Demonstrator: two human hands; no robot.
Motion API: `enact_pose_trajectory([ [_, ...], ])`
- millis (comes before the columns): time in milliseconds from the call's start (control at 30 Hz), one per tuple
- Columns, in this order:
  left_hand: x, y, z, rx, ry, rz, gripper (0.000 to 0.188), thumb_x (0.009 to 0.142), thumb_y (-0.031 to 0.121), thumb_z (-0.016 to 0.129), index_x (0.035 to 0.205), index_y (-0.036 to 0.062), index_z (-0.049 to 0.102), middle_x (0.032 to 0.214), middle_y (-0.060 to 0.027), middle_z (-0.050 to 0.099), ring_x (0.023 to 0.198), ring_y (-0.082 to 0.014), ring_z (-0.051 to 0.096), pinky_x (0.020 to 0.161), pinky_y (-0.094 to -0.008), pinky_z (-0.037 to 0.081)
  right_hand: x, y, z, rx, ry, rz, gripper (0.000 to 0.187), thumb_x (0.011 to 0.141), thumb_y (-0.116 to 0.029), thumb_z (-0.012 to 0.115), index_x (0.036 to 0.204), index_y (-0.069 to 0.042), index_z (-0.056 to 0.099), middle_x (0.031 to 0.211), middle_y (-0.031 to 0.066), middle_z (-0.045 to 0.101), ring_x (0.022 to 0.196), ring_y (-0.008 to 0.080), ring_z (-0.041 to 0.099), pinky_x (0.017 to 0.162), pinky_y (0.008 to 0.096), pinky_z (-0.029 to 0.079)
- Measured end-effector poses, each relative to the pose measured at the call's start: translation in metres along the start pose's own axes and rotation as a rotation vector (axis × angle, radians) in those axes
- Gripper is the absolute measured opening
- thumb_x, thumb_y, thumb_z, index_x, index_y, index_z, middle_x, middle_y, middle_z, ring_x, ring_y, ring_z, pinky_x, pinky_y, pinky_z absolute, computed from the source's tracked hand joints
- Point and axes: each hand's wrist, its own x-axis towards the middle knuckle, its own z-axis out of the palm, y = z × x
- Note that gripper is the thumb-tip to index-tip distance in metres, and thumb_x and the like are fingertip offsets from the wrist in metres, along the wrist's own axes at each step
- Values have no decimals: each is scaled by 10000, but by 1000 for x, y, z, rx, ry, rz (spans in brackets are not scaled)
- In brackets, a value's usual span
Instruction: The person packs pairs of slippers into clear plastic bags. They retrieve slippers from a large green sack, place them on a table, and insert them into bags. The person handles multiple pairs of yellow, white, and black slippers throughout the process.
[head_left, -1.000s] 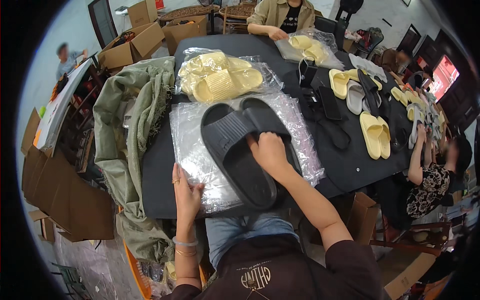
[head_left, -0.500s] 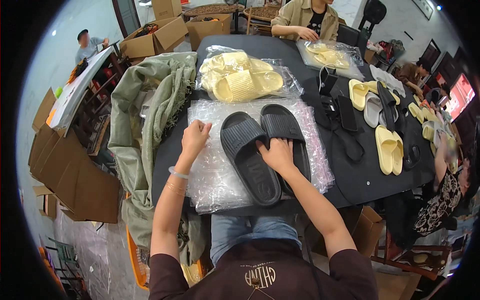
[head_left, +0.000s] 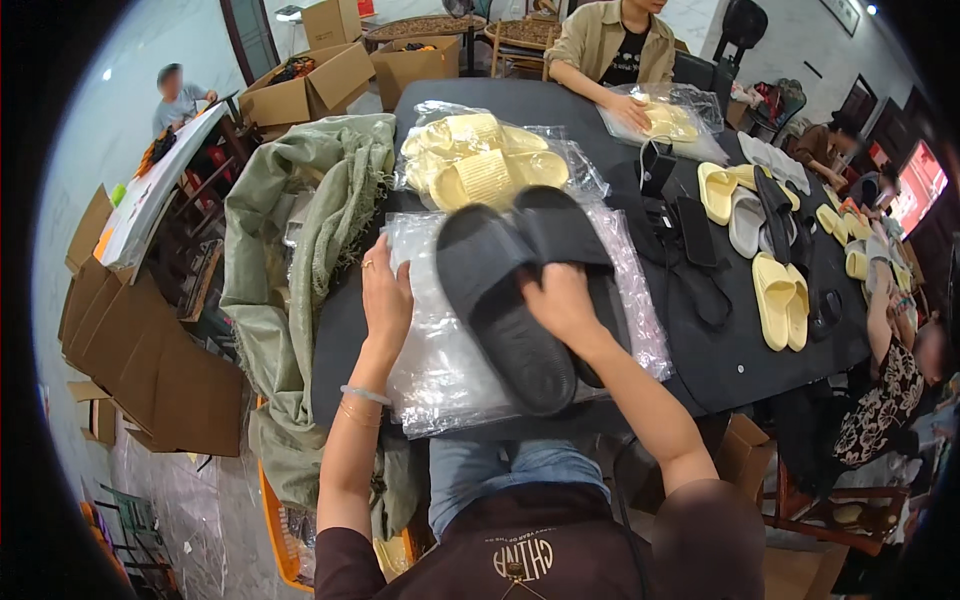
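Note:
Slightly blurred, a pair of black slide slippers point(head_left: 510, 345) is held above a stack of clear plastic bags point(head_left: 420, 375). My right hand point(head_left: 565, 305) is closed on the pair where the two straps meet, its fingertips hidden under them. At the bags' far left corner is my left hand point(head_left: 388, 300), fingers apart and nothing in its grasp; whether it touches the top bag I cannot tell. Beyond the slippers lie bagged pale yellow slippers point(head_left: 485, 175), heaped on the black table point(head_left: 440, 95).
Right of the bags are a black phone point(head_left: 697, 232), a strap and loose yellow, grey and black slippers point(head_left: 772, 300). Across the table, a person point(head_left: 620, 60) handles a bagged yellow pair. A green cloth sack point(head_left: 270, 250) stands left, beside cardboard point(head_left: 160, 370).
The black slippers have risen off the bags in my right hand. My left hand has opened from a closed shape and moved slightly to the bags' corner. The person across has laid a hand on their bag.

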Motion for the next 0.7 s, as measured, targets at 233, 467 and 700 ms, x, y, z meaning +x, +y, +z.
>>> enact_pose_trajectory([
  [233, -18, 3, -3, 585, -323, 48, 690, 840, 112, 463, 1461, 4, 184, 1563, -77, 88, 1443, -279, 50, 1139, -461, 78, -1, 0, 59, 73, -26, -71, 377, 851, -248, 576, 941, 117, 608, 1013, 330, 571, 1052, 445, 502, 1014, 487, 297],
  [467, -31, -11, 4, 562, -596, -18, 671, 885, 154, 403, 1495, 109, 127, 1567, -43, 89, 1438, -274, 96, 1128, -494, 120, -13, 12, 67, 69, -85, -27, 399, 849, -263, 568, 955, 119, 618, 1084, 317, 559, 1135, 430, 469, 1062, 507, 249],
  [700, -18, 9, 5, 550, -703, -75, 595, 961, 393, 354, 1463, 90, 252, 1546, -65, 179, 1418, -289, 166, 1119, -486, 172, -17, 64, 28, -62, 30, 109, 356, 836, -276, 573, 895, 66, 654, 973, 257, 627, 1047, 391, 543, 1013, 488, 309],
])
